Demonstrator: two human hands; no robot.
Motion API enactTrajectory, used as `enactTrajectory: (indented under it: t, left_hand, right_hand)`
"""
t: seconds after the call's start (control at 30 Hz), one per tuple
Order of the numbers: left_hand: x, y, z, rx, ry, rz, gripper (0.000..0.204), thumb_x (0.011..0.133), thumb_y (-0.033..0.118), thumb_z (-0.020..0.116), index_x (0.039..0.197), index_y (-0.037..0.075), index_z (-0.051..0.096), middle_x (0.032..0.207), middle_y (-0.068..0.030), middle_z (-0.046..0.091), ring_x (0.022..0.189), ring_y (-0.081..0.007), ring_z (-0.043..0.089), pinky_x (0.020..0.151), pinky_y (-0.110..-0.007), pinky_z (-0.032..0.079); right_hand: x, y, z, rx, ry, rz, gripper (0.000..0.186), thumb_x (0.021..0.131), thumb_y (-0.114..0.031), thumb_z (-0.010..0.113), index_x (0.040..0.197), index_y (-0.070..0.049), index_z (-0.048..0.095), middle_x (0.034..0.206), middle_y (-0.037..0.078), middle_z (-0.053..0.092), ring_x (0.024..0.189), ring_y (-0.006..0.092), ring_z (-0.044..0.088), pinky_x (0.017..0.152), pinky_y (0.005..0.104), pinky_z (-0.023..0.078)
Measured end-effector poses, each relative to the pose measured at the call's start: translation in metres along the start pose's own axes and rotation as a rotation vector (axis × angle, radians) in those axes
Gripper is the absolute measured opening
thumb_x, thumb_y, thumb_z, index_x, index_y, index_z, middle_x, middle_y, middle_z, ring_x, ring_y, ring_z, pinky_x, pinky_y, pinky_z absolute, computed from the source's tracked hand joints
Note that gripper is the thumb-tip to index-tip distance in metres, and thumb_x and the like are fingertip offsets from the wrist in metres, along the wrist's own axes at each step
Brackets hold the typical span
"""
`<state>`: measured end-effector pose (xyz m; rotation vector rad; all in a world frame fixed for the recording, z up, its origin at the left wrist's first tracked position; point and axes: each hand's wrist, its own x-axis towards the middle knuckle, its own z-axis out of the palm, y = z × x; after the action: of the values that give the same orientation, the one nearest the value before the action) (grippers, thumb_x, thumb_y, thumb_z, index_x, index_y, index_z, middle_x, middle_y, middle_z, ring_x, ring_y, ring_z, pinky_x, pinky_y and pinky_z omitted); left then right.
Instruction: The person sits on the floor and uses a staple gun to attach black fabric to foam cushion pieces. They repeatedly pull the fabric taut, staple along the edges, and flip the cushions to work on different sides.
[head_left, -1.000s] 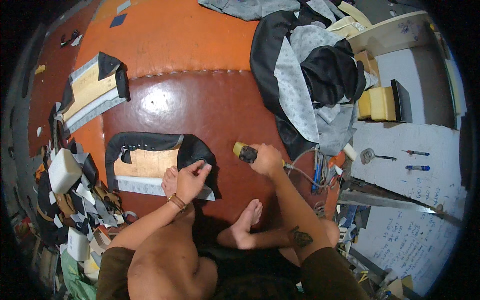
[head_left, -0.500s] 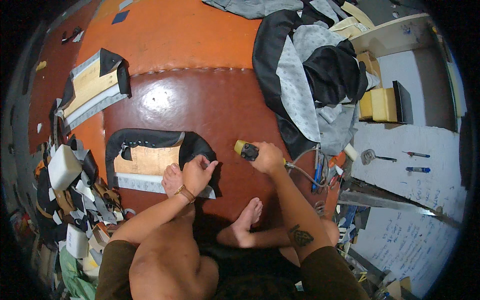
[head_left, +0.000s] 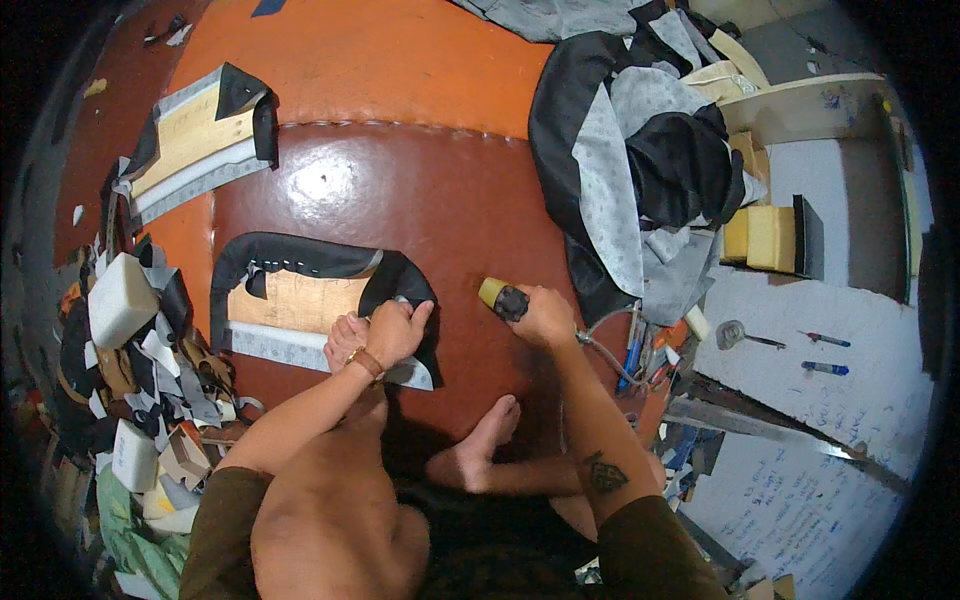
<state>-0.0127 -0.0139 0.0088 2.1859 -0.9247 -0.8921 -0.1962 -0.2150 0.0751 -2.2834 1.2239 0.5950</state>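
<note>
In front of me lies a wooden panel (head_left: 310, 300) with black upholstery fabric (head_left: 300, 248) folded over its far edge and sides. A row of staples shows along the folded edge. A white-grey strip (head_left: 280, 345) runs along the near side. My left hand (head_left: 398, 330) is closed on the black fabric at the panel's right corner, its fingertips partly hidden. One bare foot (head_left: 345, 335) presses on the panel beside it. To the right, my right hand (head_left: 545, 318) grips a staple gun (head_left: 505, 300), yellow and black, held apart from the panel with its nose pointing left.
A second partly covered panel (head_left: 195, 145) lies at the far left. Fabric scraps and a white foam block (head_left: 122, 300) crowd the left side. A heap of black and grey covers (head_left: 640, 150) fills the back right. An air hose (head_left: 605, 355) trails near tools at right.
My left hand has gone from a loose pinch to fingers curled over the fabric corner. The staple gun stays apart from the panel, its nose tilted slightly differently. The whole view has shifted slightly.
</note>
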Motion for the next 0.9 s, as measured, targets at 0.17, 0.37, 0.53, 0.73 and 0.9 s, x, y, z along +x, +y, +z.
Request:
enactTrajectory:
  t: [0.17, 0.37, 0.53, 0.73, 0.9]
  left_hand:
    - [-0.019, 0.006, -0.020, -0.140, -0.069, -0.022, 0.056, 0.102, 0.038, 0.063, 0.063, -0.003, 0.070, 0.069, -0.0249, 0.068, 0.065, -0.0431, 0.067, 0.065, -0.054, 0.051]
    - [-0.021, -0.009, -0.018, -0.011, -0.010, -0.025, 0.056, 0.103, 0.038, 0.057, 0.067, -0.003, 0.071, 0.073, -0.0263, 0.069, 0.069, -0.0456, 0.068, 0.068, -0.056, 0.052]
    - [-0.015, -0.020, -0.012, 0.058, -0.017, -0.086, 0.056, 0.103, 0.042, 0.053, 0.076, -0.001, 0.076, 0.081, -0.0247, 0.072, 0.079, -0.0449, 0.069, 0.078, -0.056, 0.052]
    - [-0.008, -0.028, -0.009, 0.056, -0.060, -0.083, 0.052, 0.102, 0.038, 0.052, 0.079, -0.001, 0.078, 0.084, -0.0253, 0.074, 0.082, -0.0454, 0.071, 0.081, -0.056, 0.055]
    - [-0.012, -0.030, -0.010, 0.018, -0.041, -0.079, 0.051, 0.101, 0.039, 0.053, 0.080, 0.000, 0.078, 0.083, -0.0256, 0.073, 0.081, -0.0466, 0.071, 0.081, -0.057, 0.054]
  right_hand:
    - [-0.001, 0.007, 0.005, 0.009, 0.010, -0.035, 0.041, 0.081, -0.031, 0.077, 0.121, -0.022, 0.076, 0.106, 0.020, 0.075, 0.102, 0.0422, 0.071, 0.092, 0.0539, 0.056]
    - [-0.025, -0.018, -0.001, -0.194, -0.127, -0.074, 0.063, 0.082, -0.016, 0.074, 0.143, -0.030, 0.062, 0.112, 0.021, 0.072, 0.112, 0.0375, 0.070, 0.098, 0.0574, 0.049]
    - [-0.040, -0.047, -0.007, -0.206, -0.023, -0.477, 0.063, 0.077, -0.010, 0.076, 0.137, -0.026, 0.066, 0.098, 0.015, 0.074, 0.100, 0.0360, 0.070, 0.090, 0.0521, 0.046]
    - [-0.029, -0.087, -0.019, -0.323, -0.065, -0.592, 0.069, 0.069, -0.014, 0.084, 0.135, -0.022, 0.067, 0.100, 0.013, 0.072, 0.099, 0.0342, 0.068, 0.091, 0.0488, 0.045]
    - [-0.015, -0.101, -0.025, -0.433, -0.111, -0.646, 0.066, 0.069, -0.015, 0.085, 0.133, -0.022, 0.067, 0.103, 0.013, 0.073, 0.101, 0.0337, 0.069, 0.090, 0.0498, 0.045]
